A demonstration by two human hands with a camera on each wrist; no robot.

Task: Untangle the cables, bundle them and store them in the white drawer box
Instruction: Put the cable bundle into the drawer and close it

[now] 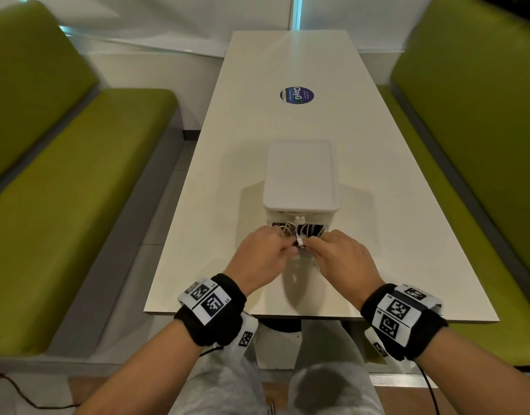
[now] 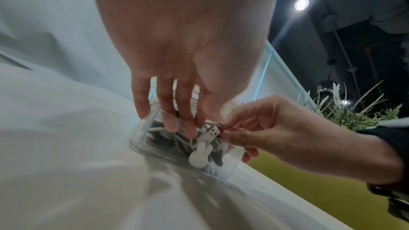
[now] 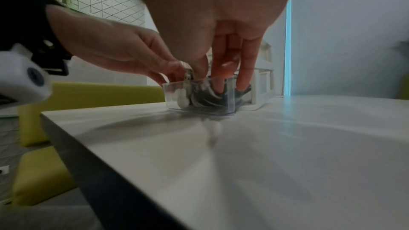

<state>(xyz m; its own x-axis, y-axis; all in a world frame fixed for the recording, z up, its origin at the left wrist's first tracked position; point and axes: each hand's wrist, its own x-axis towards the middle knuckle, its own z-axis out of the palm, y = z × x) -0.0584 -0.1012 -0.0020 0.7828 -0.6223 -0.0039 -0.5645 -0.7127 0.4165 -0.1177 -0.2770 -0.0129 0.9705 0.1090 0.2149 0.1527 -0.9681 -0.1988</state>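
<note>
White drawer box [image 1: 301, 175]: upright on table, lid closed, clear lower drawer [image 3: 199, 100] pulled out toward the person. Cables [image 2: 163, 139]: black and white, piled inside drawer; USB plug [image 2: 213, 131] at front rim

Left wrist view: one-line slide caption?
Both hands, left hand and right hand, work a USB plug among coiled cables in the pulled-out clear drawer.

Head cam is looking down from high up at the table [image 1: 257, 145], facing 12 o'clock. Both wrist cams are sitting low & very close, left facing 2 o'clock, right 10 o'clock. All 3 are sharing the clear drawer [image 2: 155, 153].
</note>
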